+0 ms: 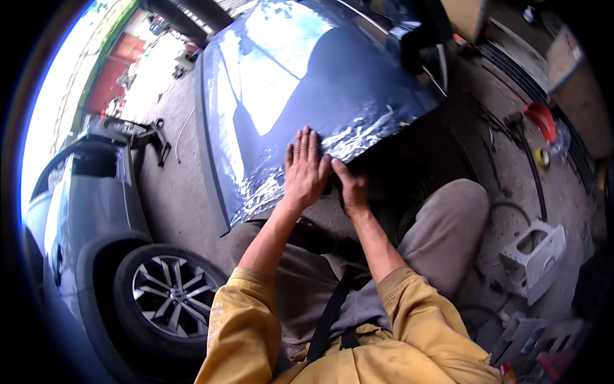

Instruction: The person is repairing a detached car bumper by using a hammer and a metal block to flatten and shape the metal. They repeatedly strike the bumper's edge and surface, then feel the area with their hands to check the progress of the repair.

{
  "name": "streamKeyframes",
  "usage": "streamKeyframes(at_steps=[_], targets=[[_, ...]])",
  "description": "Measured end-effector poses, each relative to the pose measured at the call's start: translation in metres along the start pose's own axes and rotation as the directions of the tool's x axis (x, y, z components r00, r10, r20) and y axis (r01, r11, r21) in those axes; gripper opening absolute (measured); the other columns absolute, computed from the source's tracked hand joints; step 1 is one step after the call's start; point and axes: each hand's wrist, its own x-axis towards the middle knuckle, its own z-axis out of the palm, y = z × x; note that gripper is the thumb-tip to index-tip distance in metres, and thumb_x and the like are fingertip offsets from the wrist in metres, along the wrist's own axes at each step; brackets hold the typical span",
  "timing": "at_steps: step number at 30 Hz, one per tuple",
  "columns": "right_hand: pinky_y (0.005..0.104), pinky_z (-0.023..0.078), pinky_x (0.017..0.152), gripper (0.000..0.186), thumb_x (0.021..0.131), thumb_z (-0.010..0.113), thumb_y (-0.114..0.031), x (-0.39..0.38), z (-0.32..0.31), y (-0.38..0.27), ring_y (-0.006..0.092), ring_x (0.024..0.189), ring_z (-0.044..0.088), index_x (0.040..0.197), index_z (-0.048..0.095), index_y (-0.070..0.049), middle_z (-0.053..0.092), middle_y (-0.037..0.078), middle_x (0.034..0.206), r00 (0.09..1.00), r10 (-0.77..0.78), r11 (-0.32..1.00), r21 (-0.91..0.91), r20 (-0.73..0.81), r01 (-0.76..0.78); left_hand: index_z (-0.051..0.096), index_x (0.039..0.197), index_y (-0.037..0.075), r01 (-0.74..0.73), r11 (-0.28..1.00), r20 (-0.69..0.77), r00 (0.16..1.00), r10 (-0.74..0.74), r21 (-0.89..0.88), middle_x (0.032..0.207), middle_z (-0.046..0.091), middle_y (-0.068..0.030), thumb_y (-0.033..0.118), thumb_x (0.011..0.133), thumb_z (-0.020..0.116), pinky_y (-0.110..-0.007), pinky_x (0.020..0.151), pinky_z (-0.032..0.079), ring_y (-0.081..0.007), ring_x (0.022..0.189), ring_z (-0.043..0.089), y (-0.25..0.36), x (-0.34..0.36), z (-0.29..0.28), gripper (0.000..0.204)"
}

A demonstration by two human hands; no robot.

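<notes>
A large glossy dark-blue car body panel lies in front of me, reflecting bright sky. Its near edge is wrinkled and shiny; whether this is creased metal or loose film I cannot tell. My left hand rests flat on the panel near that edge, fingers stretched out and held side by side. Just right of it, my right hand is at the panel's near edge with its thumb pointing up beside the left hand. The right hand's other fingers are mostly hidden, so what they grip, if anything, does not show.
At my left stands a grey-blue vehicle part with a wheel. On the floor to the right are a pale metal bracket, a red curved piece, a yellow tape roll and cables. My bent knee is close to the panel.
</notes>
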Motion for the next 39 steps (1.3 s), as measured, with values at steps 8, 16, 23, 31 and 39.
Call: streamKeyframes(at_steps=[8,16,23,31,39], targets=[[0.0312,0.042,0.091,0.037,0.084,0.061,-0.008,-0.005,0.006,-0.004,0.0173,0.102,0.053,0.117,0.05,0.001,0.055,0.007,0.112,0.998,0.024,0.999,0.032,0.066,-0.026,0.028,0.138,-0.005,0.018,0.998,0.062,0.998,-0.015,-0.058,0.148,0.022,-0.0199,0.036,0.093,0.043,-0.042,0.112,0.015,-0.0314,0.139,0.017,0.016,-0.064,-0.021,0.063],[0.0321,0.041,0.092,0.042,0.083,0.063,-0.013,-0.009,0.009,-0.011,0.0178,0.104,0.051,0.12,0.049,0.0,0.053,0.007,0.115,0.998,0.035,0.999,-0.017,0.046,-0.034,0.037,0.134,-0.003,0.104,0.986,0.006,0.995,-0.104,-0.132,0.142,0.034,-0.0193,0.034,0.093,0.045,-0.04,0.11,0.021,-0.03,0.135,0.028,-0.032,-0.067,-0.033,0.056],[0.0338,0.033,0.099,0.046,0.084,0.061,-0.016,-0.005,0.003,-0.004,0.0183,0.111,0.046,0.125,0.046,0.0,0.05,0.007,0.12,0.999,0.023,0.998,-0.062,0.036,-0.021,0.027,0.139,-0.003,0.134,0.991,-0.015,0.991,-0.134,0.022,0.148,0.022,-0.019,0.045,0.095,0.032,-0.043,0.112,0.012,-0.0304,0.139,0.016,-0.036,-0.038,-0.011,0.065],[0.0328,0.038,0.095,0.043,0.088,0.056,-0.02,-0.006,-0.002,-0.002,0.019,0.108,0.05,0.124,0.046,0.002,0.051,0.008,0.12,0.996,0.076,0.991,-0.112,0.057,-0.069,0.025,0.139,-0.006,0.001,0.999,-0.04,0.999,-0.003,-0.045,0.148,0.02,-0.0209,0.046,0.094,0.032,-0.042,0.113,0.009,-0.0307,0.14,0.014,-0.016,-0.034,-0.005,0.069],[0.0355,0.043,0.092,0.039,0.09,0.055,-0.022,-0.013,0.008,-0.007,0.0211,0.104,0.054,0.119,0.05,0.003,0.055,0.011,0.116,0.992,0.113,0.978,-0.172,-0.06,-0.122,0.03,0.136,-0.009,-0.046,0.985,-0.025,0.999,0.043,-0.167,0.145,0.023,-0.0258,0.044,0.09,0.046,-0.043,0.112,0.016,-0.0353,0.138,0.018,0.009,-0.078,-0.02,0.072]])
